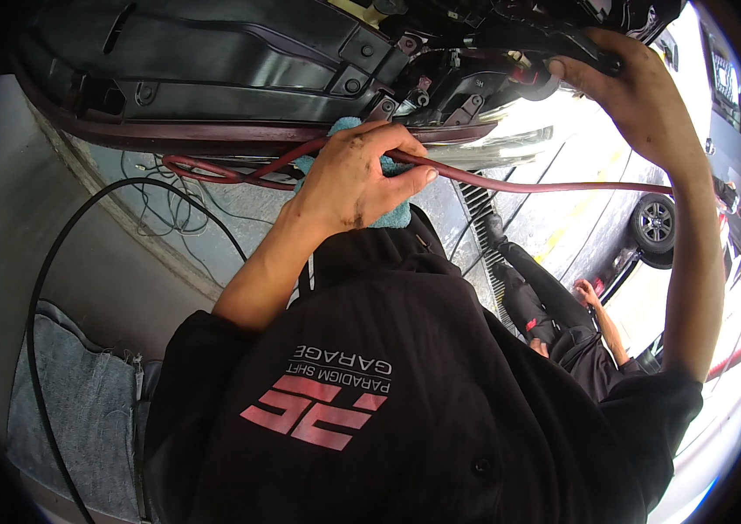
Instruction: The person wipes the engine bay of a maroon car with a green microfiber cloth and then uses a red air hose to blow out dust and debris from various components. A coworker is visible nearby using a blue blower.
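the left hand [355, 179] is clamped around a dark red hose [510, 182] and a blue cloth [388, 214], just beneath the maroon bumper edge [213, 133]. the right hand [624, 79] grips a black tool [593, 48] up among black underbody panels [240, 52]. a black cable [48, 262] loops at the left; another person [562, 323] crouches nearby.

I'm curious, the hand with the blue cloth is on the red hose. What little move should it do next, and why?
Probably slide the left hand and blue cloth along the red hose, since they are already wrapped around it.
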Demonstrator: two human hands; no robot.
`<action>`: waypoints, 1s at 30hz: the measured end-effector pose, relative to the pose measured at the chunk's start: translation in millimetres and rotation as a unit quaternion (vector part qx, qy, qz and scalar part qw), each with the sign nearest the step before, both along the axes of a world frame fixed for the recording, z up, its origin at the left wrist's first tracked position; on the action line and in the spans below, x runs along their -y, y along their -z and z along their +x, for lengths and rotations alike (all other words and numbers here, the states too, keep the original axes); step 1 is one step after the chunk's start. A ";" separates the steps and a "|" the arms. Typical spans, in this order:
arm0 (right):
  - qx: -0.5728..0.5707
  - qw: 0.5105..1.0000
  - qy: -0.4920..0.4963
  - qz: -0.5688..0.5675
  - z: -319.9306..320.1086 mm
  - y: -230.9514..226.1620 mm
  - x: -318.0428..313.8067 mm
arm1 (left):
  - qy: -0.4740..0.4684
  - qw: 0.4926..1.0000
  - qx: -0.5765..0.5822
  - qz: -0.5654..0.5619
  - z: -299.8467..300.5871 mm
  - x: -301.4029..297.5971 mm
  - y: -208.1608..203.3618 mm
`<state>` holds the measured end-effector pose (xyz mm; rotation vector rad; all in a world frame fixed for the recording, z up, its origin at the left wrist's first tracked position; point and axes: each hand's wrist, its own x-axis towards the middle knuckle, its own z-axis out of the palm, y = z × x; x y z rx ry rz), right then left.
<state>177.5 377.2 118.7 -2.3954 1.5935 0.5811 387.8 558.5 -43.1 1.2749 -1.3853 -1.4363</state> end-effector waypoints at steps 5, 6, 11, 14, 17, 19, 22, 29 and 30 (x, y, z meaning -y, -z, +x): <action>-0.025 1.000 -0.011 -0.007 5.2 3.5 1.0 | 0.011 0.999 0.004 0.045 -0.2 2.2 -3.1; -0.021 1.000 -0.006 -0.003 4.7 3.4 0.0 | 0.012 0.999 0.005 0.041 0.0 1.9 -2.8; -0.008 0.998 -0.050 -0.046 -14.5 9.1 -0.8 | 0.014 0.998 0.004 0.053 0.3 2.0 -4.1; 0.005 0.999 0.032 0.032 -9.2 6.2 2.1 | 0.019 0.998 0.015 0.056 -0.6 2.7 -3.1; 0.023 0.997 0.052 0.044 -10.0 -1.9 -2.1 | 0.015 0.999 0.014 0.040 -0.6 2.7 -2.4; 0.051 0.996 0.068 0.039 -16.6 -13.1 -5.5 | 0.019 0.999 0.014 0.041 -0.2 3.0 -3.7; 0.027 0.995 0.087 0.030 -18.8 -32.3 -9.1 | 0.017 0.999 0.012 0.041 -0.7 2.8 -3.3; 0.014 0.994 0.105 0.022 -30.3 -43.8 -12.1 | 0.023 0.997 0.021 0.071 -0.1 5.1 -7.9; 0.020 0.995 0.100 0.016 -27.5 -43.3 -13.2 | 0.024 0.997 0.020 0.065 -0.2 4.9 -6.5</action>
